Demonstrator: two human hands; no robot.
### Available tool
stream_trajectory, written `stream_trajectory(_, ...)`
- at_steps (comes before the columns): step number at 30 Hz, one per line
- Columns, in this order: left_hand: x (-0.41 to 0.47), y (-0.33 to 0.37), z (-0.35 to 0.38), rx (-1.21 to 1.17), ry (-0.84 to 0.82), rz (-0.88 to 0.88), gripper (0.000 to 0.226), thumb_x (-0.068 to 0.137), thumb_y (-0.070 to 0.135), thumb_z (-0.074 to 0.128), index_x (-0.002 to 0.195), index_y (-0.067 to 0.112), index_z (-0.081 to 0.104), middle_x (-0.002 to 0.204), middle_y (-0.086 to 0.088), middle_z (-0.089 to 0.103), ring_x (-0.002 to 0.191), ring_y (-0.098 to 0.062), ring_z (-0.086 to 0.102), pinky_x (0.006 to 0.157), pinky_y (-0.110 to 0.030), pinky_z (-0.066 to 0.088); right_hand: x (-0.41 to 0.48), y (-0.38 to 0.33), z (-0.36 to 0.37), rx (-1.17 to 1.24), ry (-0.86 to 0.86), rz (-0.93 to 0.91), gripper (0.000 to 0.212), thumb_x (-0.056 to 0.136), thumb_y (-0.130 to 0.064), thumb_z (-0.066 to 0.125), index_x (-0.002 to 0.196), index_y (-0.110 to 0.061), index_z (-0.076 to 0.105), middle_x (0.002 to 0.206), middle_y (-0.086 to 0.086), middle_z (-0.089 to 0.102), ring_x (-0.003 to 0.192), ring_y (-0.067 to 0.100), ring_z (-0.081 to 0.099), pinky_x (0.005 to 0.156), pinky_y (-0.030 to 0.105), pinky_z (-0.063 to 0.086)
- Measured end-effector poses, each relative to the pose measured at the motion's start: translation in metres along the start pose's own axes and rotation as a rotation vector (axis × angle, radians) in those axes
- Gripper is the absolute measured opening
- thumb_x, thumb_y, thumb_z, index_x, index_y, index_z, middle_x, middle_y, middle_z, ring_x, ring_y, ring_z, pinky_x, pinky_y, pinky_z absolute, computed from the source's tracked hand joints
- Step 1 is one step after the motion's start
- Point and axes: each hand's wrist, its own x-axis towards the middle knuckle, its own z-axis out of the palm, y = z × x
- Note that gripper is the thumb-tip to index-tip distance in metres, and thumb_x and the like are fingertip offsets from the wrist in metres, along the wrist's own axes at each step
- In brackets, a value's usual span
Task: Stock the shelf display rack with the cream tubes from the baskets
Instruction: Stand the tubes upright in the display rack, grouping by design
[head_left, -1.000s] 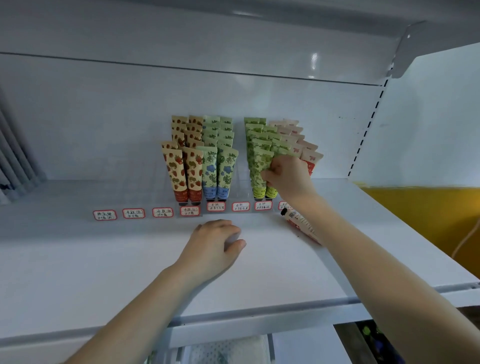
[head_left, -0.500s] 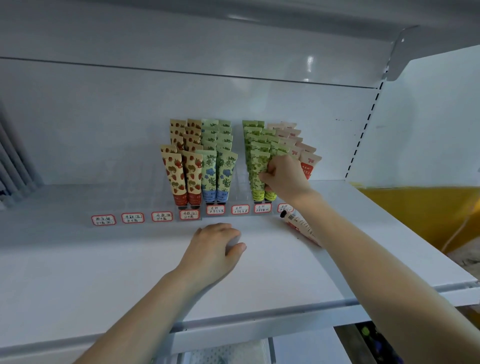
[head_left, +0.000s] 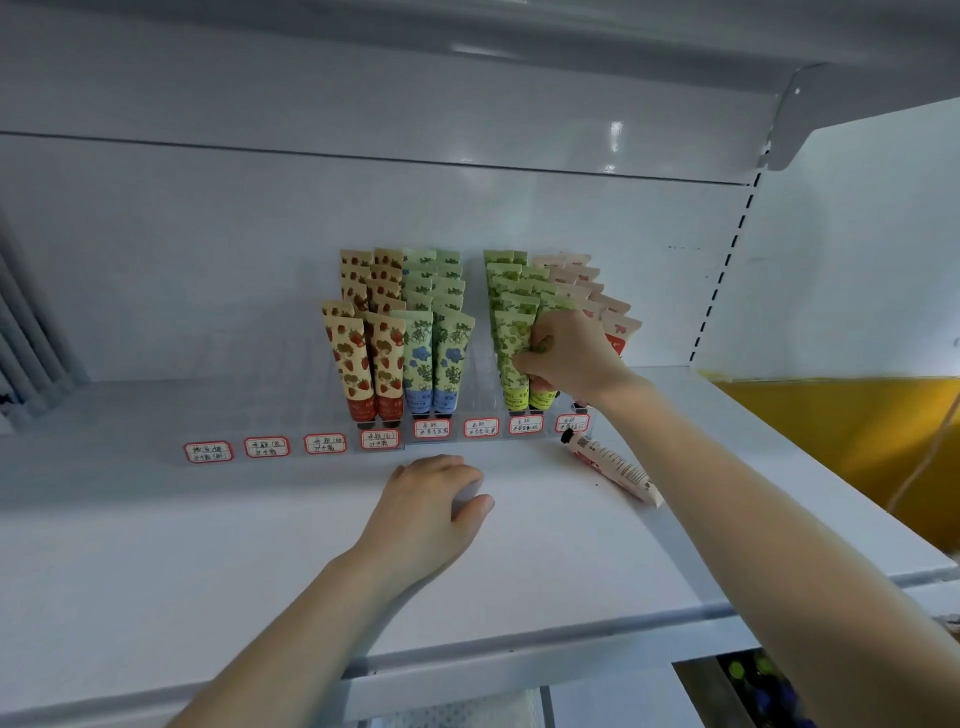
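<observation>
Lime-green cream tube (head_left: 543, 399), likely light, soft and slick, was pinched mid-body by the right hand (head_left: 566, 358), though its stiffer cap end seemed surer; left hand (head_left: 436, 506) rested slack, empty, on shelf (head_left: 249, 551).

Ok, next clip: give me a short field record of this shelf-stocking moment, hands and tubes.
right hand: grips a green tube at the front of its lane
left hand: rests palm down on the shelf, holding nothing
display rack: patterned tubes standing upright in lanes
loose tube: lies flat on the shelf before the rack's right end
</observation>
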Motion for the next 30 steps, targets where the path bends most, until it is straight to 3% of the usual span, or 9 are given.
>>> stream_trajectory(3,0.000,0.001,-0.001,-0.010,0.003,-0.006,0.085,0.065,0.062,0.015,0.103,0.004,0.066,0.110,-0.009,0.064,0.108,-0.021,0.053,0.094,-0.031,0.038,0.001,0.001,0.000,-0.011,0.000,0.012,0.013,0.085,-0.003,0.055,0.074,-0.005,0.049,0.065,0.015,0.064,0.051,0.016,0.059,0.030,0.008,0.032)
stream_trajectory(7,0.001,0.001,-0.001,-0.013,0.000,-0.009,0.084,0.065,0.062,0.016,0.102,0.005,0.066,0.109,-0.007,0.064,0.106,-0.021,0.054,0.094,-0.032,0.039,0.001,0.010,0.000,0.016,0.002,0.047,0.025,0.086,-0.002,0.052,0.060,-0.005,0.050,0.054,0.007,0.061,0.033,0.000,0.052,0.030,0.010,0.032)
stream_trajectory(10,0.000,0.001,0.000,-0.007,-0.006,-0.017,0.084,0.065,0.062,0.015,0.103,0.006,0.066,0.111,-0.007,0.064,0.109,-0.020,0.053,0.095,-0.032,0.038,0.003,0.009,0.003,-0.038,-0.007,0.041,0.022,0.088,-0.003,0.050,0.072,0.008,0.061,0.065,0.016,0.066,0.029,-0.004,0.048,0.031,0.010,0.034)
stream_trajectory(13,0.000,0.002,-0.001,0.007,-0.007,-0.018,0.087,0.064,0.062,0.013,0.105,0.006,0.065,0.112,-0.006,0.063,0.110,-0.019,0.052,0.096,-0.032,0.037,0.006,0.008,0.006,-0.085,0.004,0.035,0.028,0.090,-0.003,0.048,0.062,-0.003,0.051,0.070,0.018,0.065,0.028,-0.005,0.046,0.030,0.009,0.034)
stream_trajectory(19,-0.001,0.003,-0.002,0.015,-0.021,-0.027,0.088,0.063,0.062,0.012,0.107,0.007,0.065,0.115,-0.006,0.062,0.111,-0.019,0.052,0.096,-0.032,0.037,0.005,0.004,0.005,-0.125,-0.007,0.010,0.033,0.089,-0.001,0.049,0.058,-0.008,0.043,0.075,0.022,0.067,0.046,0.011,0.056,0.044,0.020,0.044)
stream_trajectory(23,-0.001,0.004,-0.003,0.003,-0.014,-0.024,0.089,0.063,0.063,0.013,0.107,0.007,0.065,0.116,-0.006,0.063,0.112,-0.019,0.052,0.096,-0.029,0.037,0.005,0.003,0.002,-0.085,-0.035,0.043,0.030,0.084,0.001,0.048,0.056,-0.008,0.043,0.064,0.016,0.062,0.033,-0.001,0.051,0.035,0.013,0.037)
stream_trajectory(27,-0.001,0.004,-0.004,-0.008,-0.019,-0.035,0.090,0.061,0.064,0.013,0.110,0.009,0.065,0.118,-0.004,0.062,0.114,-0.018,0.051,0.097,-0.028,0.035,0.007,0.001,-0.003,-0.099,-0.067,0.073,0.027,0.083,-0.002,0.052,0.059,-0.008,0.042,0.068,0.019,0.067,0.048,0.017,0.058,0.034,0.016,0.039)
stream_trajectory(30,-0.001,0.004,-0.004,0.006,-0.026,-0.036,0.091,0.060,0.064,0.011,0.111,0.010,0.064,0.119,-0.002,0.061,0.114,-0.016,0.050,0.097,-0.026,0.033,0.005,-0.002,-0.005,-0.086,-0.060,0.060,0.022,0.084,-0.009,0.056,0.064,-0.006,0.048,0.066,0.019,0.066,0.044,0.016,0.055,0.030,0.013,0.036)
